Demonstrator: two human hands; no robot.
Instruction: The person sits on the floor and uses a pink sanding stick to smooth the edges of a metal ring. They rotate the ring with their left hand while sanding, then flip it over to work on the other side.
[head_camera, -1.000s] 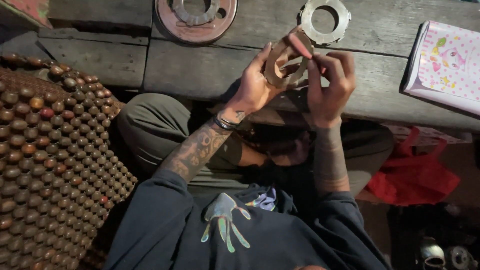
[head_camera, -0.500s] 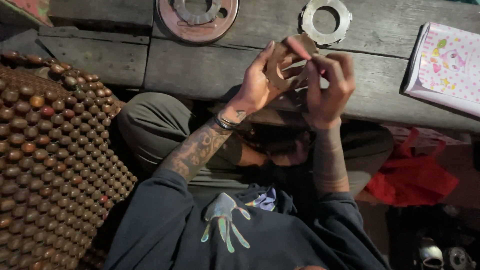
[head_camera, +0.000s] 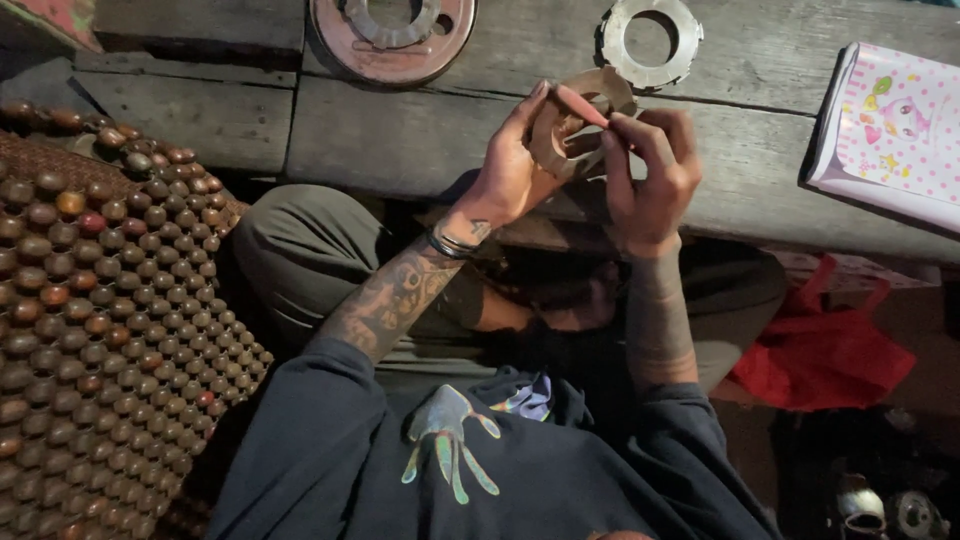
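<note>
My left hand grips a tan ring-shaped disc with a toothed edge, holding it up over the wooden bench. My right hand pinches a small pink strip against the disc's face near its top edge. Both hands meet just in front of my knees. A second grey toothed ring lies flat on the planks right behind the hands.
A round reddish metal plate with a toothed ring in it lies at the back of the bench. A pink patterned booklet sits at right. A wooden beaded seat mat is at left, a red bag lower right.
The hands with the disc have shifted very slightly; the pink strip stays pressed on the disc. Otherwise nothing visibly differs.
</note>
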